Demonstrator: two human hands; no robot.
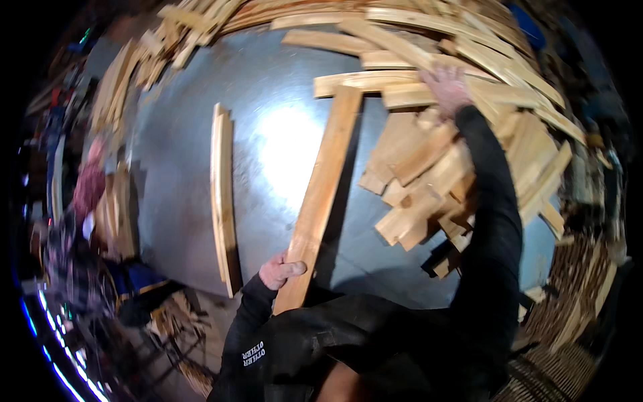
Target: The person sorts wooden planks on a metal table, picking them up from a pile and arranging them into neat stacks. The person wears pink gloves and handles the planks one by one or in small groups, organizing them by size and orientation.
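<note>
My left hand (276,271) grips the near end of a long wooden board (326,171), its thumb lying across the top face. The board slants away from me, its far end beside the boards at the back of the table. My right hand (447,88) reaches far to the right with fingers spread over a pile of boards (429,177); it is slightly blurred, and I see nothing clasped in it. Beneath its fingertips runs a slanting board (385,41). Left of the held board, a narrow stack of boards (222,194) lies lengthwise on the table.
The metal table (174,167) has a bright glare in its middle. More boards (117,84) are heaped at the back left. A person in a plaid shirt (74,254) stands at the left edge, near upright wood pieces (115,214). Stacked wood (569,295) stands at the lower right.
</note>
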